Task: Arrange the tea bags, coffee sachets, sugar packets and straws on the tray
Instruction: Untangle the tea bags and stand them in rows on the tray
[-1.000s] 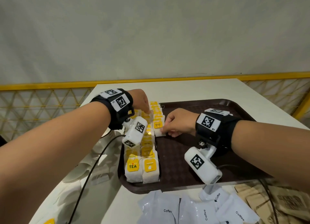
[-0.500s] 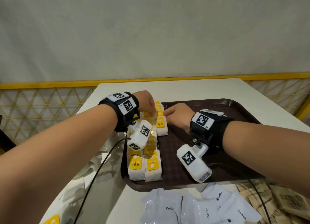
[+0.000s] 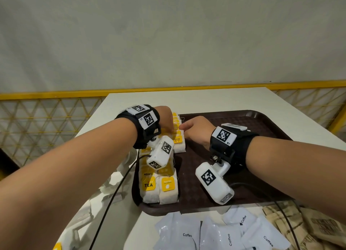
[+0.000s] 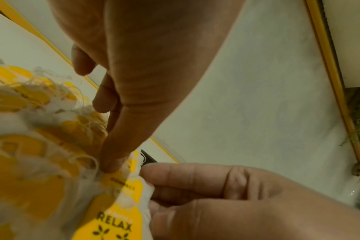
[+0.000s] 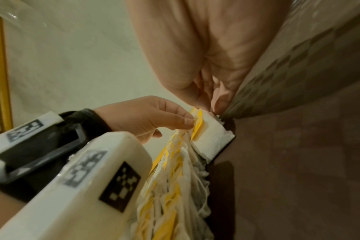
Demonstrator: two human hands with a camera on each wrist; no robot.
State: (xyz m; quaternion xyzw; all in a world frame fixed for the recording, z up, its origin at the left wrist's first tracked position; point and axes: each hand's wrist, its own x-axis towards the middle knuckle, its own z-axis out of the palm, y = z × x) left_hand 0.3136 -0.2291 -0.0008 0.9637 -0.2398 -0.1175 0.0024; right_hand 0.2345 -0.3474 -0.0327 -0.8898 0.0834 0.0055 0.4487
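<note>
Your left hand (image 3: 165, 117) and right hand (image 3: 196, 130) meet at the far end of the tea bags (image 3: 159, 184), which lie in overlapping rows along the left side of the tray (image 3: 243, 118). Your left fingertips (image 4: 111, 165) pinch at a yellow tag; your right fingers (image 4: 175, 177) curl against the bag's right edge. Coffee sachets (image 3: 221, 234) and brown packets (image 3: 318, 225) lie off the tray, near you.

Bare forearms — black wristbands (image 3: 241, 146) with checkered marker tags, white camera pods (image 3: 215, 184) below, black cables (image 3: 112, 197) trailing.
</note>
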